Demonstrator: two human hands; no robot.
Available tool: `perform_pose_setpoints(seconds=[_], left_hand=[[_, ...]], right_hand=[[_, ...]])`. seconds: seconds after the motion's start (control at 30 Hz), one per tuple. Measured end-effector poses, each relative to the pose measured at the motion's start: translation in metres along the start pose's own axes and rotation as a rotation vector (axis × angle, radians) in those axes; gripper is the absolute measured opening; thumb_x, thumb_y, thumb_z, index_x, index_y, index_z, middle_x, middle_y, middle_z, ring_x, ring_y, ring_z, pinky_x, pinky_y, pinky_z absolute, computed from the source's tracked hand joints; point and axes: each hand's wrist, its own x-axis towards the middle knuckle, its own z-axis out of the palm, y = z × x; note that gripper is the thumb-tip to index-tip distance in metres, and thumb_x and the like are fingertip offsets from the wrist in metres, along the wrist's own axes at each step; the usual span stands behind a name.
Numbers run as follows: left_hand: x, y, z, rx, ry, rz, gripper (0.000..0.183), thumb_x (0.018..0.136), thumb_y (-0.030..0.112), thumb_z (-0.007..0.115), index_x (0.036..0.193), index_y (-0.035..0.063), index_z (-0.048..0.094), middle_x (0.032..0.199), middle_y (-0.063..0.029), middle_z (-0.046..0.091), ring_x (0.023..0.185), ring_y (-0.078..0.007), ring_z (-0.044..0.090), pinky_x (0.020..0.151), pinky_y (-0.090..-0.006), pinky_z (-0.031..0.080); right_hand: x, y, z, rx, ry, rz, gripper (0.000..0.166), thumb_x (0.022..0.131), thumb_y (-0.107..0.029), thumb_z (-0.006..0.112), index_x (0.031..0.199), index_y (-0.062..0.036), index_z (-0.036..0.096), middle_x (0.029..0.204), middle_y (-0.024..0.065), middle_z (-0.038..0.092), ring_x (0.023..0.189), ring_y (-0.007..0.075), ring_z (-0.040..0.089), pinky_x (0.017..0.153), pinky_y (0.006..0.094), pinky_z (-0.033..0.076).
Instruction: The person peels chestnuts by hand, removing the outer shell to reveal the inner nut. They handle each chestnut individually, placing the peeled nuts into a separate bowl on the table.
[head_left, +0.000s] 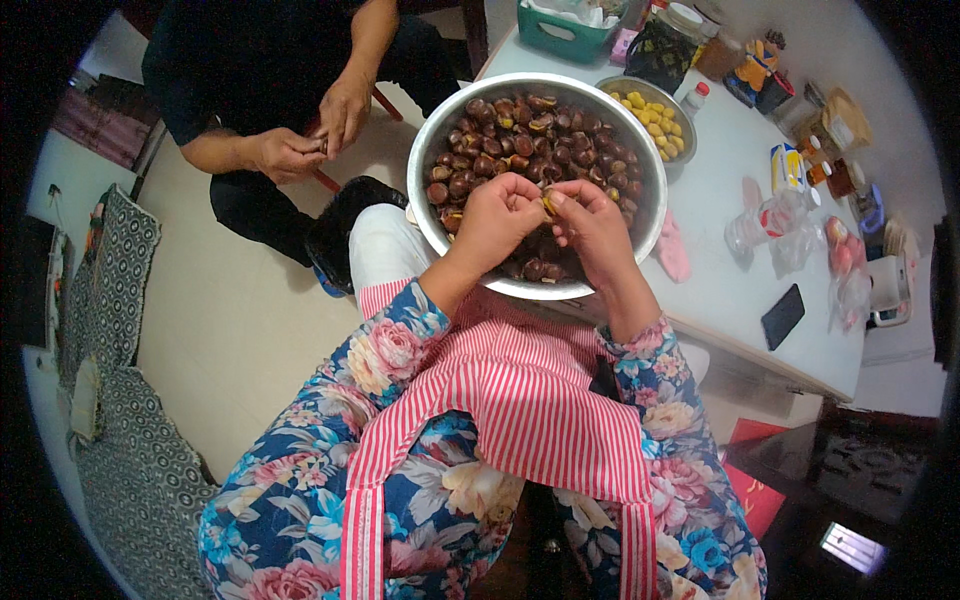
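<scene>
Over a wide metal basin (652, 244) full of brown chestnuts (525, 142), my two hands meet. A partly peeled chestnut (550, 202), its yellow flesh showing, is pinched between the fingertips of my left hand (504, 219) and my right hand (594, 229). Many chestnuts in the basin have split shells with yellow at the cracks. Behind the basin's right rim stands a smaller metal bowl (686, 150) holding several peeled yellow chestnuts (651, 116).
A co-worker's hands (319, 139) hold a dark chestnut at the upper left. On the white table (720, 277) are a pink cloth (673, 247), a plastic bottle (772, 221), a black phone (783, 316) and a green basket (566, 34). Jars line the wall side.
</scene>
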Motion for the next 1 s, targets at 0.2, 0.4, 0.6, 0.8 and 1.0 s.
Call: perform_pose_setpoints(seconds=[0.2,0.4,0.6,0.8,1.0], left_hand=[[0.0,-0.001,0.002,0.11,0.069,0.123,0.009,0.08,0.009,0.058,0.084,0.001,0.057,0.065,0.0054,0.05,0.056,-0.0015,0.043,0.048,-0.0182,0.035],[0.002,0.008,-0.006,-0.287,-0.03,-0.181,0.013,0.084,0.017,0.059,0.086,0.0042,0.057,0.065,0.0035,0.052,0.051,-0.0031,0.044,0.043,-0.0178,0.032],[0.003,0.004,0.004,0.089,-0.052,-0.049,0.027,0.08,0.024,0.068,0.089,0.0009,0.058,0.068,0.003,0.052,0.059,-0.0023,0.044,0.05,-0.0172,0.036],[0.004,-0.008,0.003,-0.035,-0.057,0.015,0.024,0.08,0.02,0.068,0.092,0.0017,0.06,0.068,0.0061,0.049,0.06,-0.0021,0.043,0.051,-0.0176,0.036],[0.002,-0.001,-0.002,0.25,-0.019,0.047,0.021,0.082,0.018,0.064,0.096,0.0021,0.06,0.068,0.0062,0.051,0.057,-0.0017,0.043,0.048,-0.0175,0.034]], right_hand=[[0.0,0.003,0.0,0.031,-0.027,0.009,0.019,0.084,-0.017,0.061,0.098,-0.0037,0.058,0.079,0.0016,0.059,0.062,0.0081,0.054,0.052,0.0197,0.043],[0.003,0.003,-0.002,0.221,-0.061,0.044,0.019,0.089,-0.017,0.056,0.102,-0.0025,0.055,0.083,0.0041,0.06,0.066,0.0123,0.06,0.056,0.0216,0.05],[0.002,0.005,-0.001,0.171,0.014,-0.014,0.017,0.091,-0.018,0.051,0.099,-0.0025,0.054,0.086,0.0052,0.06,0.071,0.0122,0.061,0.06,0.0234,0.053],[0.003,0.008,-0.005,0.113,-0.002,-0.025,0.018,0.091,-0.017,0.051,0.104,-0.0045,0.055,0.091,0.0029,0.06,0.079,0.0108,0.059,0.065,0.0232,0.052],[0.008,0.015,-0.007,-0.349,0.064,-0.322,0.027,0.088,-0.016,0.056,0.112,-0.0037,0.058,0.102,0.0051,0.059,0.088,0.0106,0.057,0.07,0.0226,0.052]])
